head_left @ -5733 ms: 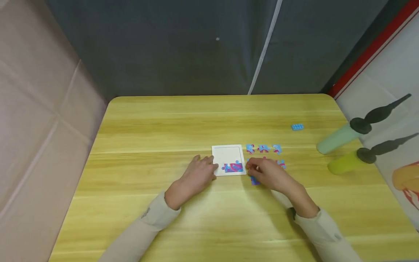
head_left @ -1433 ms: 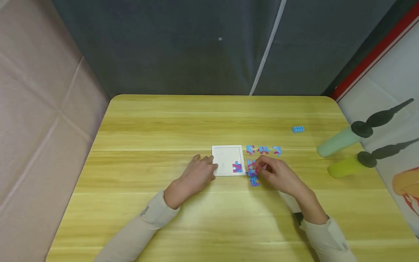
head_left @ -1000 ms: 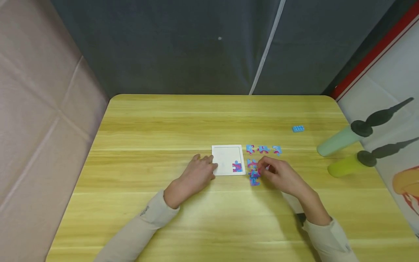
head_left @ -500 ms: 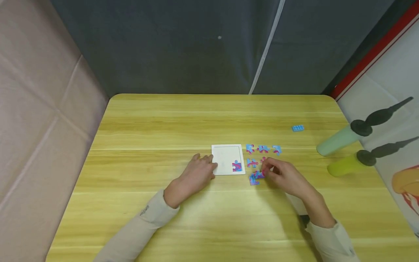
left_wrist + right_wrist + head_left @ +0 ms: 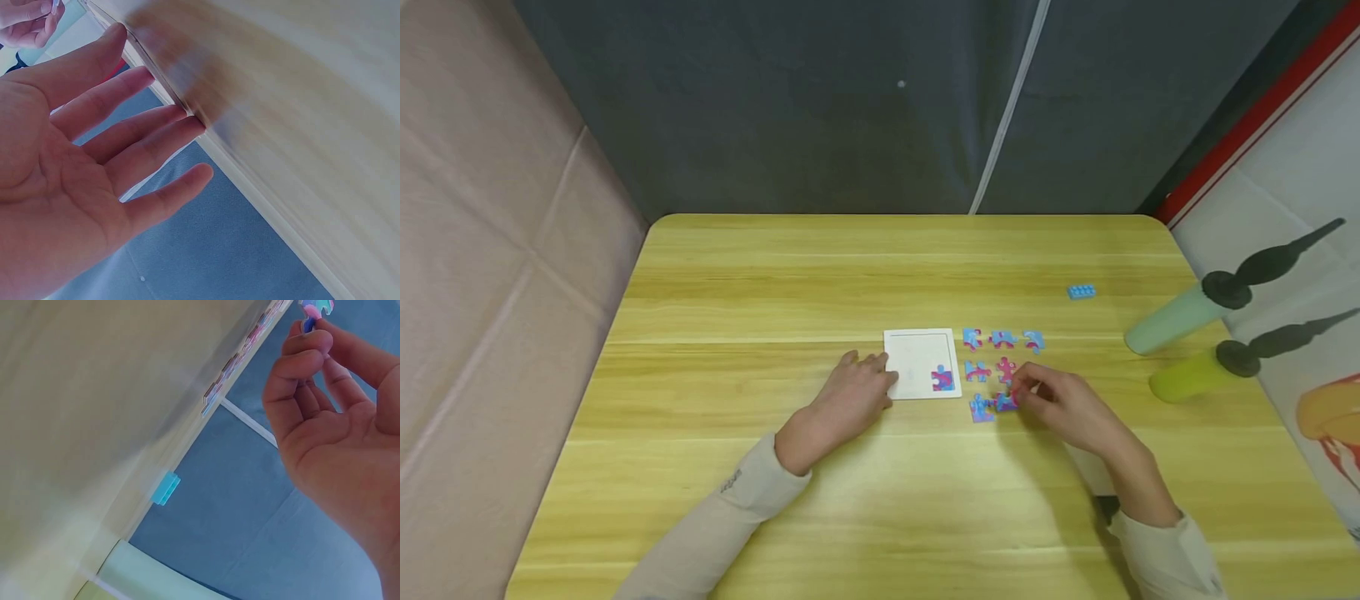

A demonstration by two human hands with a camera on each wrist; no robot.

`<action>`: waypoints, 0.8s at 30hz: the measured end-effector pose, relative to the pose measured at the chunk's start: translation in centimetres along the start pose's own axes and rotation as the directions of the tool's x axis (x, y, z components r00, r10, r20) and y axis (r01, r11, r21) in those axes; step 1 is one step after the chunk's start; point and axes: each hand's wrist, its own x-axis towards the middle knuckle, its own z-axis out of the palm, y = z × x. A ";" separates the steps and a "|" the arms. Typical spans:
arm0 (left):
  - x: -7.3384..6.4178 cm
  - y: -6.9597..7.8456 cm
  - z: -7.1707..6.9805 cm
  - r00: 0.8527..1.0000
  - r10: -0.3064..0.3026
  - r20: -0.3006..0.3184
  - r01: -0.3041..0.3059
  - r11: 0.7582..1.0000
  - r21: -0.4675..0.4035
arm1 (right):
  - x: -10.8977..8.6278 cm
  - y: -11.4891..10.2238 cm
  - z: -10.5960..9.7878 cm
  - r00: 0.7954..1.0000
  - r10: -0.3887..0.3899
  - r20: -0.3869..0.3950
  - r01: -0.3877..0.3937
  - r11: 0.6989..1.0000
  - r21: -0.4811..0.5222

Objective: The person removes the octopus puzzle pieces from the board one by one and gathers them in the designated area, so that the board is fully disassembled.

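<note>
My left hand [image 5: 850,396] lies on the table, its extended fingertips touching the left edge of a white square puzzle tray [image 5: 912,358]. One pink and blue jigsaw piece [image 5: 942,379] sits in the tray's lower right corner. To the right of the tray, my right hand [image 5: 1071,410] pinches another jigsaw piece [image 5: 1005,402] between thumb and index finger. The right wrist view shows that held piece [image 5: 312,309] at the fingertips, partly cut off by the frame. Just left of it lies a loose corner-like piece [image 5: 981,408].
More loose jigsaw pieces lie in rows right of the tray, among them a pink one [image 5: 1006,370]. A light blue toy brick [image 5: 1081,292] is farther back. A pale green bottle [image 5: 1176,321] and a yellow-green bottle [image 5: 1191,375], both dark-topped, stand at the right.
Of two joined pieces in the tray, only the corner one stays there. My right hand has carried a piece out to the right, past the loose pieces. The left hand has barely moved.
</note>
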 end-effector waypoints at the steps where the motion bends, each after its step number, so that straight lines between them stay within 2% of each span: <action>1: 0.0 0.0 0.0 1.000 0.002 0.000 -0.002 1.000 0.003 | -0.1 0.0 -0.1 1.000 0.003 -0.001 -0.003 1.000 -0.001; 12: 0.4 -0.1 -0.1 1.000 0.024 -0.003 -0.024 1.000 -0.001 | -0.8 0.4 -0.5 1.000 -0.008 -0.011 0.008 1.000 -0.017; 19: 0.1 0.0 -0.1 1.000 0.016 -0.026 -0.017 1.000 -0.012 | -0.4 0.7 -0.6 1.000 0.010 0.017 -0.009 0.999 -0.037; 24: -0.1 0.1 -0.1 1.000 0.003 -0.017 -0.003 1.000 -0.019 | 0.0 0.8 -0.5 0.999 0.020 0.038 -0.019 0.999 -0.037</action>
